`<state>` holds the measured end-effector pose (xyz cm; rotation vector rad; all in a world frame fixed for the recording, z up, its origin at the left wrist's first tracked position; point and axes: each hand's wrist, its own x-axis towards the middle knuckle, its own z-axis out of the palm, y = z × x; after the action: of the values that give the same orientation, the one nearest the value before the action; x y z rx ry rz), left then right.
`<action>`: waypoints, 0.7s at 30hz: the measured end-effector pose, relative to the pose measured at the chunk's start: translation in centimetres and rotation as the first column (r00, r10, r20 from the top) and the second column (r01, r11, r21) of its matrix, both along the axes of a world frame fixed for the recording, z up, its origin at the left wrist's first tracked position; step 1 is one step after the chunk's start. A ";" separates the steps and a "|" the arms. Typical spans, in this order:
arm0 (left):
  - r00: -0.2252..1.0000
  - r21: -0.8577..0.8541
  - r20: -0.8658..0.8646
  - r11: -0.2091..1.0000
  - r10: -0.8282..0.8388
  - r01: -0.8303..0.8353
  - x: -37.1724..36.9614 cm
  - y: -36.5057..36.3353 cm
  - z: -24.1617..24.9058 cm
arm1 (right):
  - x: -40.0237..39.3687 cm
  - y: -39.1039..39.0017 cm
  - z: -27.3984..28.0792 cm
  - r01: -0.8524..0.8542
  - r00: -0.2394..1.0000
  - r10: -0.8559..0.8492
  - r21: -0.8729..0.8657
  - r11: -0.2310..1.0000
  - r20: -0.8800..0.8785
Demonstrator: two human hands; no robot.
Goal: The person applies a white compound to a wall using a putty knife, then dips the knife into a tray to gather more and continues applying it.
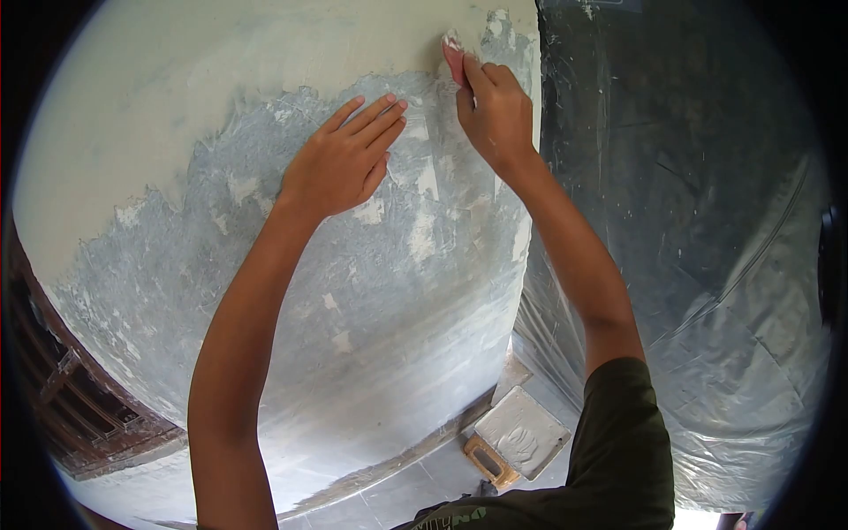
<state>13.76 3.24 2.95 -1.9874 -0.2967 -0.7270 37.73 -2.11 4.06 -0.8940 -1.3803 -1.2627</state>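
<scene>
My right hand (499,113) grips a small reddish-pink putty scraper (454,62) near the wall's right edge. White putty clings to its tip, while the fingers cover its other end. My left hand (344,159) lies spread against the wall, fingers pointing up and right, with nothing held. Both hands are at the wall (291,256), which is rough grey with pale patches low down. Above a ragged border it carries a smoother cream coat (221,62).
A square board loaded with white putty (523,431) sits on the tiled floor (389,505) beside an orange-brown frame-like piece (488,464). Clear plastic sheeting (733,353) hangs over a dark surface at right. A brown barred window frame (75,397) borders the lower left.
</scene>
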 end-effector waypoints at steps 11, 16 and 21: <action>1.000 0.004 0.003 1.000 -0.025 0.025 -0.1 -0.1 -0.1 | 0.1 3.2 -2.3 0.081 0.994 -0.084 0.049 0.996 0.073; 1.000 0.003 0.004 1.000 -0.012 0.012 0.0 0.1 0.0 | 1.2 1.2 2.3 0.032 0.996 -0.028 0.042 0.999 -0.085; 1.000 0.005 0.008 1.000 -0.007 0.007 0.1 -0.1 0.0 | 3.4 4.4 4.9 0.140 0.990 -0.139 0.058 0.988 -0.029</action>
<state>13.83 3.12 2.94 -1.9825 -0.2926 -0.7400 41.12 2.27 8.98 -0.9751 -1.2712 -1.3872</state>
